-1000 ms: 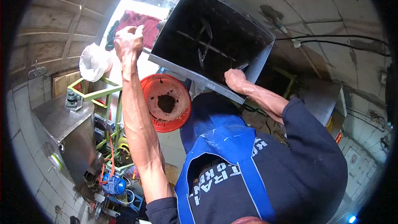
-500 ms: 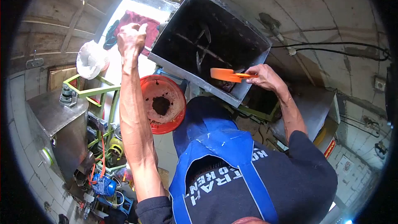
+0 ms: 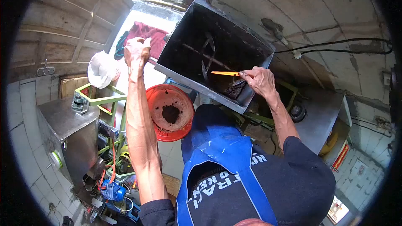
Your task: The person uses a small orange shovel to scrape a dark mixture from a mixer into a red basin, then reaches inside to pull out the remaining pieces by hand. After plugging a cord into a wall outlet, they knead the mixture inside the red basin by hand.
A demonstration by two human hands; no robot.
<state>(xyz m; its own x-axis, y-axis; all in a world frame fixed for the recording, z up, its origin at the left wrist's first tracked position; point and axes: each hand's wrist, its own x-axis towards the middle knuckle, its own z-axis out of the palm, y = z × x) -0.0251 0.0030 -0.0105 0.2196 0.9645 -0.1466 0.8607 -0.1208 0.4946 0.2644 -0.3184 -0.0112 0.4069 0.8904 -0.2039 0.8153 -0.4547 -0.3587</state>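
Observation:
My right hand point(image 3: 258, 81) grips an orange scraper point(image 3: 226, 73), its blade now seen nearly edge-on over the inside of a metal mixing trough point(image 3: 201, 84). A shaft with paddle blades point(image 3: 205, 72) crosses the dark inside of the trough. Below the scraper, a dark clump point(image 3: 235, 88) sticks in the near right corner. To the left of the trough my left hand point(image 3: 137, 53) is raised, its fingers curled closed and the thumb on top. What it holds, if anything, is hidden.
A red tub point(image 3: 151, 115) with dark matter point(image 3: 171, 114) inside stands below the trough. A dark red cloth point(image 3: 157, 37) and a white-lined basket point(image 3: 102, 70) lie to the left. A green frame point(image 3: 102, 99), a metal machine point(image 3: 69, 119) and black cables point(image 3: 335, 42) are nearby.
The scraper has turned from its broad face to nearly edge-on, with my right hand a little to the left and lower. My left hand stays closed; the whole view has shifted slightly.

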